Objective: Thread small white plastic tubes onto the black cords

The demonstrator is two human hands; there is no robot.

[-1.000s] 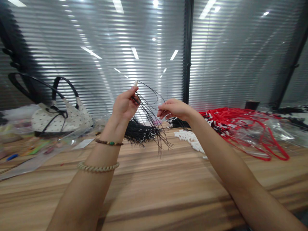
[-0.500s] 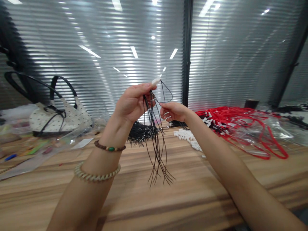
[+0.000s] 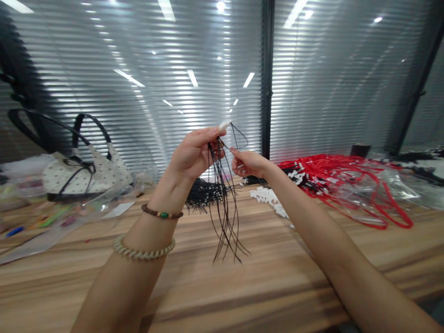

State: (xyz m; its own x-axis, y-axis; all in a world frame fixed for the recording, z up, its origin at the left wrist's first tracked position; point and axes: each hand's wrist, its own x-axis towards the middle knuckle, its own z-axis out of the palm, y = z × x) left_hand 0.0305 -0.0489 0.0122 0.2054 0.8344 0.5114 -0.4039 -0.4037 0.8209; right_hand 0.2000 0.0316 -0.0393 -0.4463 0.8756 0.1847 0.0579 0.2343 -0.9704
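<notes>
Raised above the table, my left hand [image 3: 196,150] is closed, pinching a small white plastic piece [image 3: 225,125] between thumb and finger. A bunch of thin black cords [image 3: 225,208] hangs down from the same hand, their loose ends spread at the bottom. One black cord loop [image 3: 243,134] sticks out from the tip of the white piece. Just right of it, my right hand [image 3: 250,162] is closed in a pinch on a black cord near the foot of that loop. The exact spot under the right fingertips is hidden.
Behind the hands lie a pile of black cords [image 3: 204,193] and a heap of white plastic pieces [image 3: 268,199]. Red lanyards [image 3: 347,171] with clear plastic sleeves cover the right side. A dotted white bag [image 3: 86,178] stands at left beside a blue pen [image 3: 15,231]. Window blinds close off the back.
Both hands sit slightly lower in view, still holding the white piece and cords. The loop by the white piece looks slightly smaller, and the hanging cord ends have swayed a little.
</notes>
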